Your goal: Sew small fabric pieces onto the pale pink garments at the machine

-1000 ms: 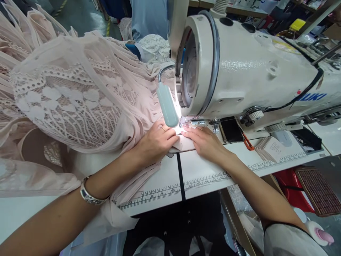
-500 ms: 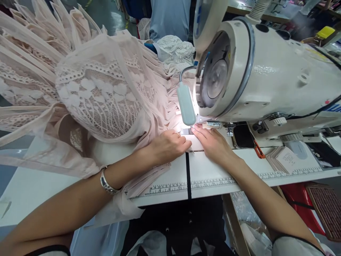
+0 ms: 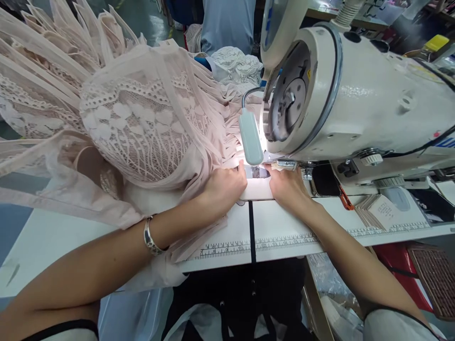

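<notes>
My left hand (image 3: 226, 189) is closed, thumb against curled fingers, at the edge of a pale pink lace bra (image 3: 138, 123) left of the presser foot (image 3: 255, 171). My right hand (image 3: 288, 189) lies on the other side of the foot, its fingers bent in under the head of the sewing machine (image 3: 369, 90). Its fingertips are partly hidden, so what they pinch is unclear. A small pale green lamp (image 3: 250, 137) hangs just above the foot and lights the spot between both hands.
More pink bras are heaped at the left. A phone (image 3: 324, 180), an orange-handled tool (image 3: 345, 199) and a stack of paper tickets (image 3: 378, 210) lie to the right. A printed ruler (image 3: 284, 244) runs along the table's front edge. Behind stands a person in blue (image 3: 227, 26).
My hands have moved apart, the left one leftward and the right one rightward, baring the presser foot. The round disc on the machine head, blurred before, now looks sharp.
</notes>
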Demonstrator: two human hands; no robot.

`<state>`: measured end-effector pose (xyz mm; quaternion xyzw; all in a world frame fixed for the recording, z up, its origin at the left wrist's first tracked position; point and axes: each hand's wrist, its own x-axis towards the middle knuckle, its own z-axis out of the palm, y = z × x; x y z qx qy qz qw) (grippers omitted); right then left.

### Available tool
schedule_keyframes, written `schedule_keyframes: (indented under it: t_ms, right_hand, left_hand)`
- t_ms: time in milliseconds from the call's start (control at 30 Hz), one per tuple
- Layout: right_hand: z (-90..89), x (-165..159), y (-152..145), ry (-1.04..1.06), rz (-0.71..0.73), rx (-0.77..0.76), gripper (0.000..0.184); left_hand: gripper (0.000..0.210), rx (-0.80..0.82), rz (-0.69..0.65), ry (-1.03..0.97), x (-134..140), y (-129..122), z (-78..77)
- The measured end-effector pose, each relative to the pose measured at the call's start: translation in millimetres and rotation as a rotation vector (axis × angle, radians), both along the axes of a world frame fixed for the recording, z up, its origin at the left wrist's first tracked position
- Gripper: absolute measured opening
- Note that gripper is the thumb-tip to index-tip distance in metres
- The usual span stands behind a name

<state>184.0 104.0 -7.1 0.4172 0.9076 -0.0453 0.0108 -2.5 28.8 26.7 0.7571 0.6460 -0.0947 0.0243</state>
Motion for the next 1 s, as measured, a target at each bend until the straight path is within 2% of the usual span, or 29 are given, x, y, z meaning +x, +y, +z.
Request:
schedule_keyframes:
  t_ms: [133,233,367,500,700,833,1000]
  right_hand:
    - [6.2,0.8,-1.6,-0.054,0.006,-0.01,0.04]
    - [7.7,3.6,-6.7,-0.073,0.026,0.006,0.045]
    - [1.8,7.3,-9.9,-0.037,0.048,0.098,0.057]
    - [-6.5,11.7,-7.4,0.024,0.107,0.151,0.058]
    - [-5.4,14.1,-6.8,0.033,0.104,0.148,0.061]
    - [1.7,10.1,-9.9,-0.029,0.062,0.08,0.062]
    - [6.6,4.8,-13.4,-0.069,0.041,0.031,0.059]
  left_hand:
    - [0.054,0.001,0.086,-0.023,1.1,20.5,2.8]
    - [0.047,-0.008,0.12,-0.042,2.4,27.8,2.7]
    - [0.044,-0.011,0.118,-0.045,2.8,26.8,2.1]
    - [0.039,0.027,0.096,-0.04,2.1,25.3,1.5]
    - [0.032,0.083,0.039,0.01,-0.9,20.9,-1.8]
    - [0.031,0.291,-0.108,0.102,-10.6,7.4,-12.1]
    - [0.028,0.769,-0.391,0.109,-23.1,-7.0,-24.1]
